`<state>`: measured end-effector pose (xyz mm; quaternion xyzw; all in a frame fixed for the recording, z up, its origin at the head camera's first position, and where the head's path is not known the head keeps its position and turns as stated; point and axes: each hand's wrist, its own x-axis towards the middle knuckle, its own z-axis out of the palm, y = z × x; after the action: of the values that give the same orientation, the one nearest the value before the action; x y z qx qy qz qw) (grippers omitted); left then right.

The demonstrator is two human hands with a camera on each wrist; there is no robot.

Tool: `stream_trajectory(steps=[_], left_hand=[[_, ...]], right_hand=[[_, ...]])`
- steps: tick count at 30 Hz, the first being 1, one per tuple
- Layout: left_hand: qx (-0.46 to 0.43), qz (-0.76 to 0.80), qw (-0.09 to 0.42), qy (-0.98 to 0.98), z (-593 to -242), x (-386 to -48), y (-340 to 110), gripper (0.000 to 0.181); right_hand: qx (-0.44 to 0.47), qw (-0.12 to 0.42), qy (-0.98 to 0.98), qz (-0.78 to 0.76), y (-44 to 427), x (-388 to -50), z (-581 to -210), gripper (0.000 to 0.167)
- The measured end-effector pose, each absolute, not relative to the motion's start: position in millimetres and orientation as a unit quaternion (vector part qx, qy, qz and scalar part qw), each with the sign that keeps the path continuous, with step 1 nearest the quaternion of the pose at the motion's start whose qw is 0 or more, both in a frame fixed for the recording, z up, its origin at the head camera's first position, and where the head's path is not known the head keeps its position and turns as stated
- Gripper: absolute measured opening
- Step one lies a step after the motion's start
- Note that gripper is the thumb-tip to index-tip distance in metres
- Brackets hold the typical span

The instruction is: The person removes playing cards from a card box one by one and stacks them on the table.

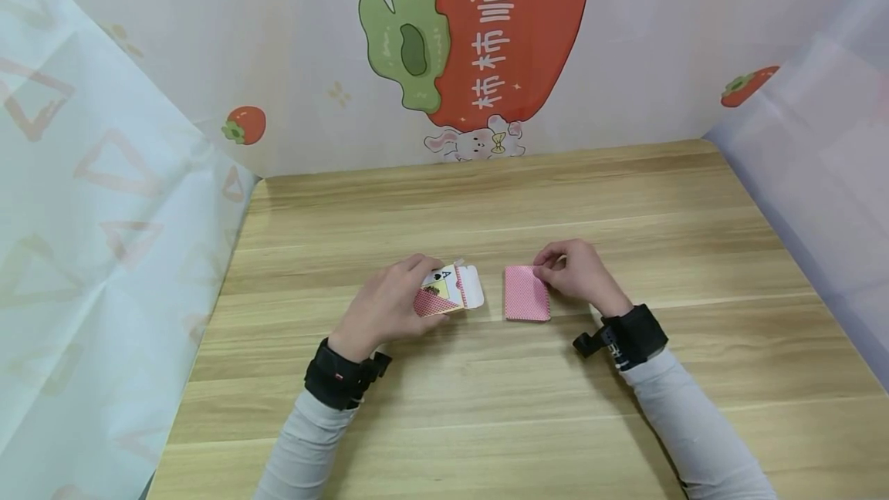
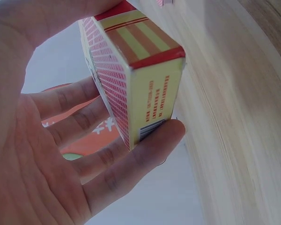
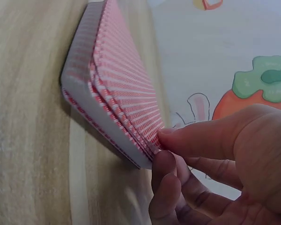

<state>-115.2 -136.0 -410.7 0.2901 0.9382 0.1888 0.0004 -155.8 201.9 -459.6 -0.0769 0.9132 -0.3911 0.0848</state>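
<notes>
My left hand (image 1: 385, 301) grips a playing-card box (image 1: 437, 302) between thumb and fingers. An ace picture shows on its face, and its white end flap (image 1: 474, 286) stands open toward the right. The left wrist view shows the box's striped end and a yellow side with red print and a barcode. To the right, a deck of cards (image 1: 525, 295) lies face down in a squared stack, with red patterned backs. My right hand (image 1: 582, 276) pinches the deck's far right corner with thumb and fingertips. In the right wrist view, the top cards sit slightly apart from those below.
Both hands work over a wood-grain table (image 1: 486, 407). A printed white cloth (image 1: 305, 60) with persimmon pictures hangs behind it, and more cloth borders the left and right sides. Each wrist wears a black strap (image 1: 635, 336) with a camera.
</notes>
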Motion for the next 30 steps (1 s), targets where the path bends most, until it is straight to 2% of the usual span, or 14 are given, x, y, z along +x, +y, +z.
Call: stream_trajectory(steps=[10, 19, 30], left_hand=[[0.308, 0.185, -0.018, 0.933, -413, -115, -135, 0.071], [0.315, 0.176, -0.026, 0.932, -416, -113, -130, 0.070], [0.337, 0.185, -0.025, 0.923, -416, -109, -122, 0.071]], right_hand=[[-0.082, 0.075, 0.912, -0.396, 200, -154, -463, 0.011], [-0.107, 0.018, 0.876, -0.469, 191, -148, -449, 0.012], [-0.197, 0.068, 0.816, -0.539, 159, -124, -432, 0.004]])
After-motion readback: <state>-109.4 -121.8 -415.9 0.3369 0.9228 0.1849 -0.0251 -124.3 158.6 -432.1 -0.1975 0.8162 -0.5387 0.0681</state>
